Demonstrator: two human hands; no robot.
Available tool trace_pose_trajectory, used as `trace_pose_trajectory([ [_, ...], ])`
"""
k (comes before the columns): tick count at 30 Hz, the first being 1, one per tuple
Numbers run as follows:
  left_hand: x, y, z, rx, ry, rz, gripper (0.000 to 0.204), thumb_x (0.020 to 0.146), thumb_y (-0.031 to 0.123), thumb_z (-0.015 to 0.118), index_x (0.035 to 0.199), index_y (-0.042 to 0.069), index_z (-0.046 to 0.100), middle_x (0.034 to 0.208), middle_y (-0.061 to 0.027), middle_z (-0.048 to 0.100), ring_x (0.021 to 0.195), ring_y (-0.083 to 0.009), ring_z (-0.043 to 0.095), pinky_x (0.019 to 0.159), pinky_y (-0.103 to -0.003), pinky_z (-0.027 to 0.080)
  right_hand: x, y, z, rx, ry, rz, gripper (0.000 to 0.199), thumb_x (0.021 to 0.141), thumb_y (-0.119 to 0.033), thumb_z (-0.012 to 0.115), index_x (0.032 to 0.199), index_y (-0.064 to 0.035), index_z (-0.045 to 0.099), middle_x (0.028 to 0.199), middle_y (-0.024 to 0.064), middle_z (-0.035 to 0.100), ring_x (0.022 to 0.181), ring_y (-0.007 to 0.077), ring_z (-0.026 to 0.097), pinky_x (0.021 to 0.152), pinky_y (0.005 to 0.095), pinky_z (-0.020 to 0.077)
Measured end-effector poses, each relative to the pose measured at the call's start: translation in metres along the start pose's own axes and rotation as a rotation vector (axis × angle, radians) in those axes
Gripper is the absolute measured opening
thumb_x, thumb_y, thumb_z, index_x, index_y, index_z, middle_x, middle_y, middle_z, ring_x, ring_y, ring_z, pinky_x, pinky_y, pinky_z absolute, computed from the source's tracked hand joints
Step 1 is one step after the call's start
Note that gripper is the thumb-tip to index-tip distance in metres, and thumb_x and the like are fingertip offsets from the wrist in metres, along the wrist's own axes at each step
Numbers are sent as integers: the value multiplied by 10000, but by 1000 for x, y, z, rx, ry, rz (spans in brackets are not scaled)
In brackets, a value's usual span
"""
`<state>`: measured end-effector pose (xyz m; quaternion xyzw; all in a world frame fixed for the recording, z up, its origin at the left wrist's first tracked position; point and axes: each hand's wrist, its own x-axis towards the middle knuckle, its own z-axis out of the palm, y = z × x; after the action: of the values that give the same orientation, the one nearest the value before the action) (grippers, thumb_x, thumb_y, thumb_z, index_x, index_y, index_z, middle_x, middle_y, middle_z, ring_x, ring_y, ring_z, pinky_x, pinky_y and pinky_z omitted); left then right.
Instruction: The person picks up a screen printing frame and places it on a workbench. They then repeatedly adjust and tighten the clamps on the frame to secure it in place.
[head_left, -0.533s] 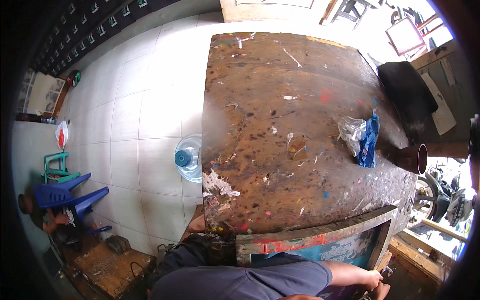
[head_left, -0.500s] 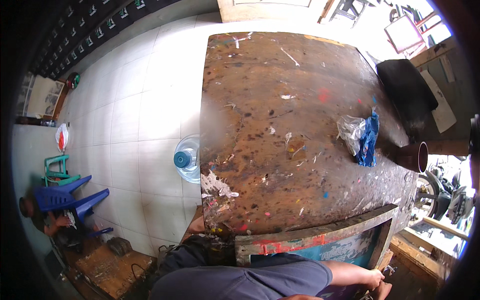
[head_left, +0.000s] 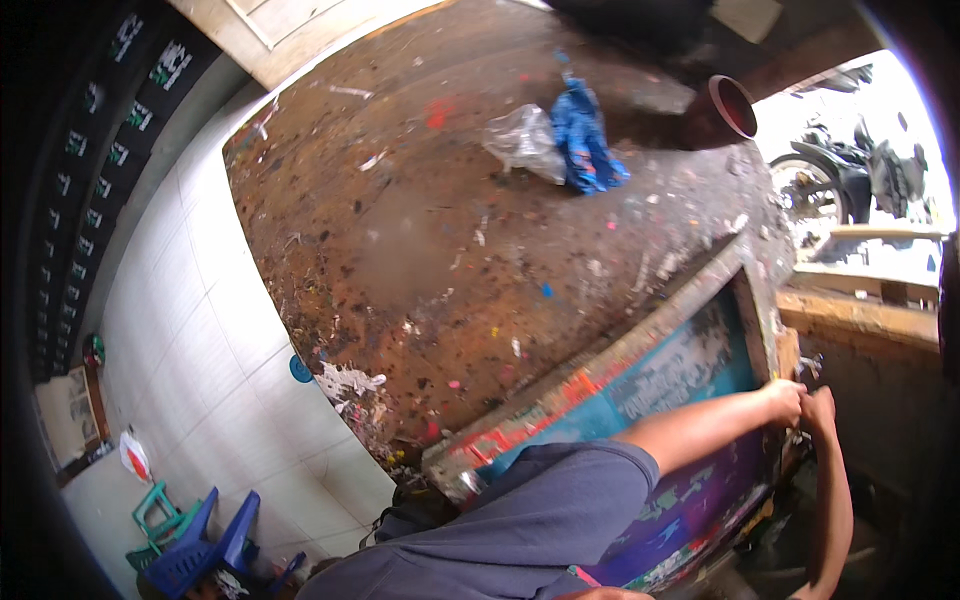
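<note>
Both hands met at the far right corner of a wooden-framed printing screen (head_left: 700, 360) that leaned against the near edge of a paint-spattered worktable (head_left: 420, 250). The left hand (head_left: 783, 400) came in from the lower middle on a bare forearm that ran up and to the right, out of a grey-blue short sleeve (head_left: 540, 520). Its fingers were curled over the frame's corner, grasping it. The right hand (head_left: 820, 410) rose almost straight up from the lower right edge on a steeply bent forearm and sat just beside the left, touching or nearly touching it. It looked clenched near the same corner, though what it gripped was too small to tell.

The screen's long axis ran from lower left to upper right, following the table edge. Its teal and purple stained mesh faced the person, and its worn top rail, smeared with red and orange, lay along the table's rim.

Farther out on the tabletop lay a crumpled clear plastic bag (head_left: 522, 140), touching a bunched blue cloth (head_left: 585, 135). Beyond them a dark brown pipe end (head_left: 728, 105) opened toward the camera. A motorcycle (head_left: 860, 185) stood in bright light at the upper right. On the white tiled floor (head_left: 190, 350) at lower left stood blue plastic chairs (head_left: 200, 545) and a green stool (head_left: 155, 510).
</note>
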<state>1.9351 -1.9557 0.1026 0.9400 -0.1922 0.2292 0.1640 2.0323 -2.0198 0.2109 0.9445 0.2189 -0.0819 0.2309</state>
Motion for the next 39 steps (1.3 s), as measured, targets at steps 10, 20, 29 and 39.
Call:
trace_pose_trajectory([
  [10, -33, -32, -39, -25, 14, 202, 153, 826, 222, 619, 954, 203, 701, 876, -33, 712, 871, -235, 690, 842, -350, 530, -161, -6, 31, 984, 371, -148, 421, 984, -268, 549, 685, 27, 516, 568, 1, 374, 586, 88, 351, 514, 322, 309],
  [20, -258, -8, -245, -112, 96, -148, 181, 814, 24, 704, 993, 46, 718, 943, -88, 726, 800, -210, 705, 697, -311, 553, -500, -18, 133, 868, 450, 356, 373, 907, -196, 639, 1234, -19, 606, 1209, 173, 572, 1171, 343, 516, 1002, 425, 403],
  [29, -432, 134, -315, 73, 25, -1328, 656, 868, 461, 675, 1269, -48, 574, 1413, -258, 467, 1292, -381, 461, 1084, -446, 352, -527, -23, 191, 1180, 482, 540, 508, 914, -212, 656, 1295, 91, 511, 1221, 247, 610, 1119, 328, 600, 996, 396, 428],
  [39, -421, 143, -335, 71, 16, -1254, 379, 878, 292, 701, 1017, -56, 649, 905, -221, 704, 854, -328, 694, 782, -397, 505, -531, -13, 184, 1390, 464, 545, 456, 945, -163, 614, 1297, 109, 512, 1202, 233, 629, 1097, 272, 607, 946, 375, 460],
])
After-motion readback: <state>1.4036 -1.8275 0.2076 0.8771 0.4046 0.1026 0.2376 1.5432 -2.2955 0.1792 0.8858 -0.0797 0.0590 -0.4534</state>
